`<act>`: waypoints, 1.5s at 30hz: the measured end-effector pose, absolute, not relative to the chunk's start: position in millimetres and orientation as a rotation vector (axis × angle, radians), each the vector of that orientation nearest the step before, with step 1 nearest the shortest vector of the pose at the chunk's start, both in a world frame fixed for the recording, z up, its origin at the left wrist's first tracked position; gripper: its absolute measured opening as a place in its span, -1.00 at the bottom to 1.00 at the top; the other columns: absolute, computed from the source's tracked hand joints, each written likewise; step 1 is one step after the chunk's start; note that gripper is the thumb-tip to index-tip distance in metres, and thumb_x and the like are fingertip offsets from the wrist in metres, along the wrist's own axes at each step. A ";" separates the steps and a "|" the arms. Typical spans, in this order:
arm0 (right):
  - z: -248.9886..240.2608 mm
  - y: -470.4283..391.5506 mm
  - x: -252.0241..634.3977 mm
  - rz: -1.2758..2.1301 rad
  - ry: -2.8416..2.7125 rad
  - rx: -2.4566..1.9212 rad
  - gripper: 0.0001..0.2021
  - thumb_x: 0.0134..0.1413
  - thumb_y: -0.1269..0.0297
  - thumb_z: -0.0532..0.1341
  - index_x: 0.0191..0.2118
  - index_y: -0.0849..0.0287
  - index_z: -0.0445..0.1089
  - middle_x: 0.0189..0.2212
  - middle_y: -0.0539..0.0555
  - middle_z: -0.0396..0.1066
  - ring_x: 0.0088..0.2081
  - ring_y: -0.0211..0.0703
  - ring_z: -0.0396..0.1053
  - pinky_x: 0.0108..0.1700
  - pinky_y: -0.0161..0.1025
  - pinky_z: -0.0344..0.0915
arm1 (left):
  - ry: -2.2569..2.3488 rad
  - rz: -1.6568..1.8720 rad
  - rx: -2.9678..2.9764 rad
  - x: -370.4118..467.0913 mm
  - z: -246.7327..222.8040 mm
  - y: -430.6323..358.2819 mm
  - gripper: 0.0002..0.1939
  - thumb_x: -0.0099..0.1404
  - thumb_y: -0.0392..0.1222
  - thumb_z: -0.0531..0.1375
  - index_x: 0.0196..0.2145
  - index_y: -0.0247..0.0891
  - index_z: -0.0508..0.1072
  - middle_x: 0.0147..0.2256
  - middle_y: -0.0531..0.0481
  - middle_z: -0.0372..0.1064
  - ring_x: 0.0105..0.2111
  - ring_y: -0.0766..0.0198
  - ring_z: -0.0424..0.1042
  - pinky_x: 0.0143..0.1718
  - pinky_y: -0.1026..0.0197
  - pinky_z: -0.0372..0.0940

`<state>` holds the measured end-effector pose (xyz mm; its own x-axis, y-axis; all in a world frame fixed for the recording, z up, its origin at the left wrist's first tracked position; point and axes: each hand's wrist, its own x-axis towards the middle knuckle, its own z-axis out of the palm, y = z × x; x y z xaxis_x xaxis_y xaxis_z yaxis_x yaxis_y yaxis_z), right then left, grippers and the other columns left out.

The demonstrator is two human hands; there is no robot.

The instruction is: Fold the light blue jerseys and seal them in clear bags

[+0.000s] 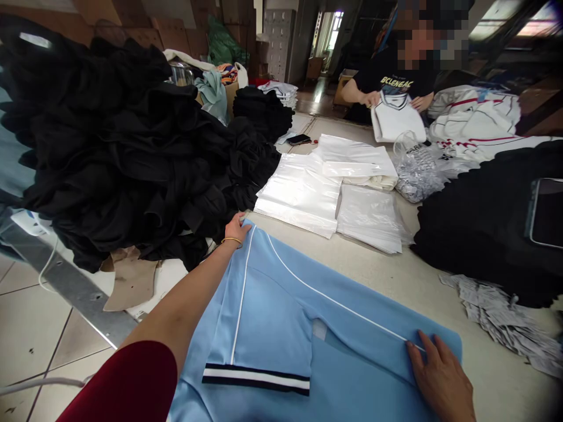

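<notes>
Light-blue knit garment with white piping (pixel 281 310) is spread flat on the near table | left hand (pixel 235 227) is clamped on its far corner, right hand (pixel 440 378) pressed flat on the near-right edge | judged soft, light, limp; best gripped at corners | long axis runs far-left to near-right, beside the black fabric pile (pixel 123 146).

black garment heap (pixel 132 146), plastic bags (pixel 303 190), paper tags (pixel 505 316)

The near light-blue shirt (pixel 281 316) is smooth matt knit cloth with white piping. Far behind it, the clear bags (pixel 303 196) are glossy plastic. The black heap (pixel 118 146) at left is soft, matt, crumpled cloth. The counter (pixel 387 275) looks dull and smooth.
</notes>
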<state>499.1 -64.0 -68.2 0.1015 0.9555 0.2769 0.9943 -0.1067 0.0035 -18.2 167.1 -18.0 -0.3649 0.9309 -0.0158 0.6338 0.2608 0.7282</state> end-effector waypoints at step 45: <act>-2.5 -104.7 282.0 0.542 -2.488 -1.137 -0.73 0.02 0.46 0.05 -0.16 0.21 0.40 -0.26 0.15 0.45 -0.22 -0.04 0.35 -0.17 -0.06 0.28 | 1.443 0.558 2.027 -38.7 -10.6 -2.1 -0.71 0.22 -0.13 0.03 -0.18 -0.11 0.48 -0.20 0.02 0.46 -0.15 0.19 0.36 -0.02 0.17 0.19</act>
